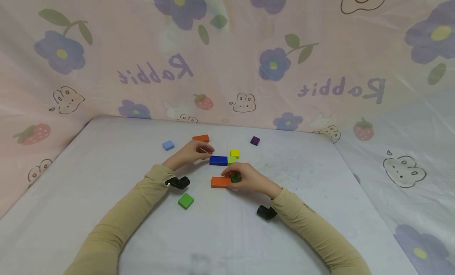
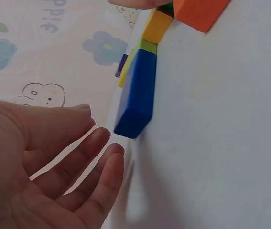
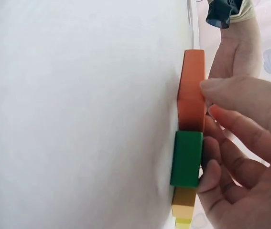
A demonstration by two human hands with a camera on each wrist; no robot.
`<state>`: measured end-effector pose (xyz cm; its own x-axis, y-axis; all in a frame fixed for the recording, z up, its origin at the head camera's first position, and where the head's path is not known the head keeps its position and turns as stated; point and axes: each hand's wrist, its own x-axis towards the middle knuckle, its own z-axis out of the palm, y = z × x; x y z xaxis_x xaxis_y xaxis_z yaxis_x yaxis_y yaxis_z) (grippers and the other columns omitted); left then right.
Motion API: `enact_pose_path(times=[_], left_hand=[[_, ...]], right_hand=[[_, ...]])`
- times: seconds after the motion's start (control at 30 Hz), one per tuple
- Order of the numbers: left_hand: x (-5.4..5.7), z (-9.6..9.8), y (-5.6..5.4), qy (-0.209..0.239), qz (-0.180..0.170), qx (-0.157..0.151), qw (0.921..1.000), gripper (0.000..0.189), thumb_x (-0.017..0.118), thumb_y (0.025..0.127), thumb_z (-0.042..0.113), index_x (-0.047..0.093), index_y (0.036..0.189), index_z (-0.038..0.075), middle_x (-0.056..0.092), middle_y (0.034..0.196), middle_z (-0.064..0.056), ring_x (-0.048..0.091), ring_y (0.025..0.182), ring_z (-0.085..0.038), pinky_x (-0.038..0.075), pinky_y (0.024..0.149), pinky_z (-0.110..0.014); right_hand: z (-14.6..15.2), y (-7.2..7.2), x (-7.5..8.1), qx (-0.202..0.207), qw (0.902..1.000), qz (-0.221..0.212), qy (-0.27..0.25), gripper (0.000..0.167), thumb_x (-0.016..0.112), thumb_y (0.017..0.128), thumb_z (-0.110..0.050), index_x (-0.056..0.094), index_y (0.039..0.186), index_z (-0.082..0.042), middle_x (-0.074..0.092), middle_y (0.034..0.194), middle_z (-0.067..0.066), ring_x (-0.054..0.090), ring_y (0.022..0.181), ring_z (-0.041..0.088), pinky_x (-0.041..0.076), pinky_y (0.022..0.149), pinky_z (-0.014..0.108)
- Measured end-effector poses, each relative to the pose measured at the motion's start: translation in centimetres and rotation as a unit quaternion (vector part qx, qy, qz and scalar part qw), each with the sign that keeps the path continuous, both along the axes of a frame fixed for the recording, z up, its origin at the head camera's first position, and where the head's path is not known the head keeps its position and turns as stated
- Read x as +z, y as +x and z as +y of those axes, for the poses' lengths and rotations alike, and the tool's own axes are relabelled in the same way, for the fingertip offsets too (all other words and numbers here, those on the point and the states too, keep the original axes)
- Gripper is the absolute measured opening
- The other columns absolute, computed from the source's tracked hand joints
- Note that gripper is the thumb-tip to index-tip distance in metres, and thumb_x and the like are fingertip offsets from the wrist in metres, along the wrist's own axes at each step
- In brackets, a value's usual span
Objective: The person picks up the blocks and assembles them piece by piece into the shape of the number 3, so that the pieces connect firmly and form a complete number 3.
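Observation:
My left hand (image 1: 193, 152), thumb and fingers parted and holding nothing, hovers by the left end of a dark blue rectangular block (image 1: 218, 160). A lime block (image 1: 231, 160) adjoins that end of the blue one farther right, and in the left wrist view an amber block (image 2: 158, 26) continues the row. With thumb and index finger, my right hand (image 1: 249, 178) pinches an orange rectangular block (image 1: 220, 182) lying nearer to me. Beside the orange block's right end is a dark green block (image 3: 187, 159), close to the other fingertips; whether they touch it is unclear.
A yellow block (image 1: 234, 153) lies behind the row. Farther back are another orange block (image 1: 201, 138), a light blue block (image 1: 168, 145) and a purple block (image 1: 255, 141). A bright green block (image 1: 186, 201) lies front left. Patterned cloth (image 1: 227, 70) bounds the white table (image 1: 142, 235).

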<state>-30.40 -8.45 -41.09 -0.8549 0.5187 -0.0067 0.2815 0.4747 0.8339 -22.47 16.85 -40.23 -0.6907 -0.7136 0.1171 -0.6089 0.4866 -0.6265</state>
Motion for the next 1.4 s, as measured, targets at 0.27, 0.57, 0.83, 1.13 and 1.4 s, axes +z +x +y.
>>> enact_pose_path(times=[0.27,0.57,0.83,1.13,1.4], left_hand=[[1.7,-2.3,1.8,0.033,0.012,-0.009,0.9993,0.03,0.063,0.092,0.011,0.062,0.12,-0.003,0.064,0.116,-0.017,0.06,0.103,-0.027,0.047,0.091,-0.039],[2.7,-5.6,4.4,0.027,-0.028,-0.043,0.9983,0.037,0.065,0.092,0.019,0.06,0.124,0.001,0.064,0.116,-0.013,0.059,0.104,-0.023,0.045,0.094,-0.042],[2.7,-8.1,7.0,0.002,-0.071,-0.11,0.9914,0.052,0.071,0.088,0.025,0.054,0.131,0.001,0.06,0.121,-0.013,0.057,0.111,-0.027,0.045,0.095,-0.041],[2.0,-8.6,9.2,-0.003,-0.074,-0.14,0.9873,0.06,0.08,0.079,0.023,0.055,0.13,0.002,0.06,0.119,-0.011,0.057,0.109,-0.027,0.046,0.095,-0.039],[2.1,-8.0,10.2,-0.012,-0.067,-0.17,0.9831,0.063,0.083,0.075,0.021,0.056,0.129,0.002,0.061,0.118,-0.009,0.055,0.105,-0.028,0.047,0.092,-0.041]], right_hand=[[0.1,-0.2,0.0,-0.001,0.9998,-0.017,0.007,0.031,0.076,0.081,-0.01,0.067,0.111,-0.008,0.066,0.108,-0.001,0.057,0.1,0.013,0.046,0.09,0.032],[0.3,-0.3,0.2,-0.011,0.999,-0.036,0.022,0.032,0.077,0.081,-0.011,0.067,0.112,-0.01,0.065,0.109,-0.003,0.055,0.099,0.012,0.046,0.086,0.03],[0.2,-0.5,0.1,-0.003,0.9991,-0.037,0.021,0.032,0.077,0.081,-0.012,0.068,0.111,-0.011,0.065,0.108,-0.004,0.056,0.098,0.012,0.047,0.086,0.03],[0.3,-0.5,0.1,-0.003,0.9989,-0.042,0.019,0.033,0.078,0.081,-0.012,0.067,0.112,-0.011,0.065,0.108,-0.004,0.056,0.097,0.011,0.047,0.085,0.03],[0.2,-0.3,0.2,-0.001,0.9991,-0.038,0.015,0.033,0.078,0.081,-0.011,0.067,0.112,-0.01,0.065,0.109,-0.003,0.056,0.098,0.012,0.047,0.087,0.029]])
